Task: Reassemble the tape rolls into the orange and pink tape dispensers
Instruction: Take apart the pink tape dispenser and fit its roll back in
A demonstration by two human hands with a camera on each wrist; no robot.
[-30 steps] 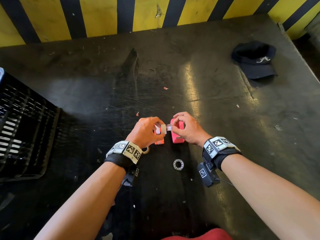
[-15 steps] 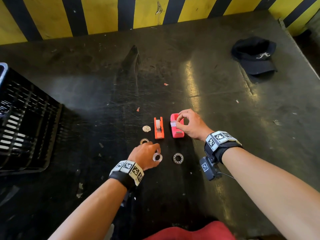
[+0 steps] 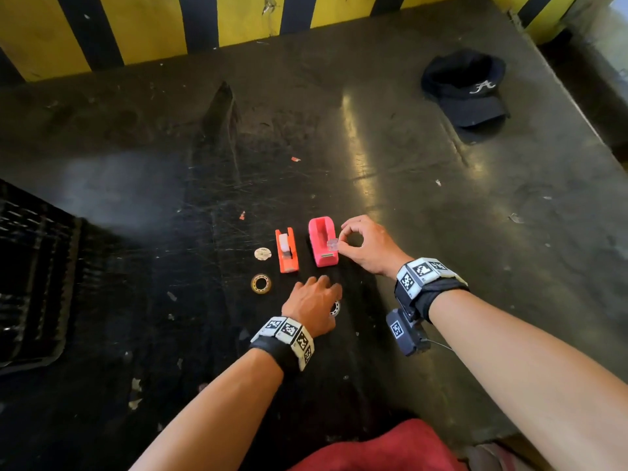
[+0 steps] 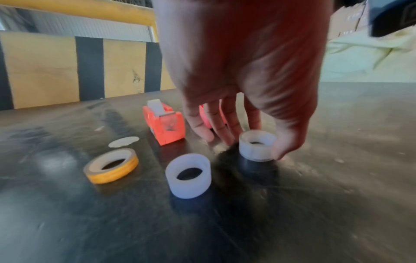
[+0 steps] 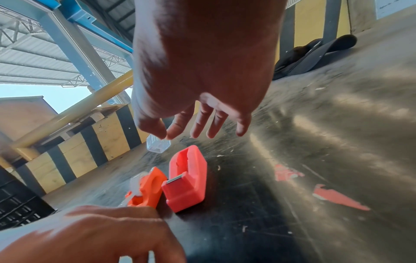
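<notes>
- The dark scuffed surface (image 3: 424, 205) carries everything; a black crate (image 3: 30, 273) sits at its left edge and a dark cap (image 3: 467, 93) lies far right, well away from the work.
- The left hand (image 3: 312, 305) has come off the white roll it set down half a second ago and now reaches right to the clear roll (image 4: 256, 147), fingers (image 4: 221, 124) and thumb loosely curved about its sides; whether the grip has closed I cannot tell.
- The right hand (image 3: 368, 248) stays just right of the pink dispenser, thumb and forefinger pinching a small clear core (image 5: 158, 146) above it, the other fingers spread.
- The pink dispenser (image 3: 323, 241) stands with its cradle empty.
- The orange dispenser (image 3: 287, 249), just to its left, already shows something white seated in its slot, with tape over the cutter.
- The white roll (image 4: 189, 175) lies flat and free near the wrist; a yellow roll (image 4: 111, 165) and a pale disc (image 4: 123, 142) lie further left.
- Judging by this, the orange side looks loaded, and the clear roll is being fetched to meet the core and go into the pink one.
</notes>
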